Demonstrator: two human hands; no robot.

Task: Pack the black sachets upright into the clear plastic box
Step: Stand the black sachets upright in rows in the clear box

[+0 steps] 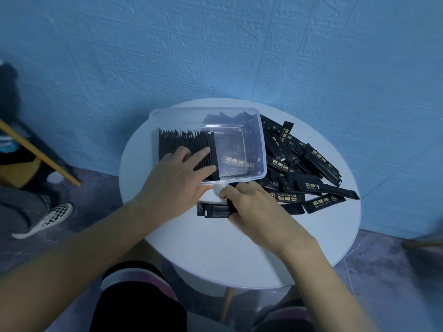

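Observation:
A clear plastic box (256,130) stands on the round white table (215,248), tilted toward me. A row of black sachets (182,142) stands upright along its left side. My left hand (177,171) lies over that row with straight fingers pressing on the sachets. Just in front of the box, my right hand (249,204) grips a small bundle of black sachets (213,210) lying flat on the table. A loose pile of black sachets (309,168) with gold print spreads to the right of the box.
A blue textured wall rises right behind the table. On the floor at the left are another person's checkered shoe (45,221) and a slanted wooden leg (40,152). My knees show below the table's front edge.

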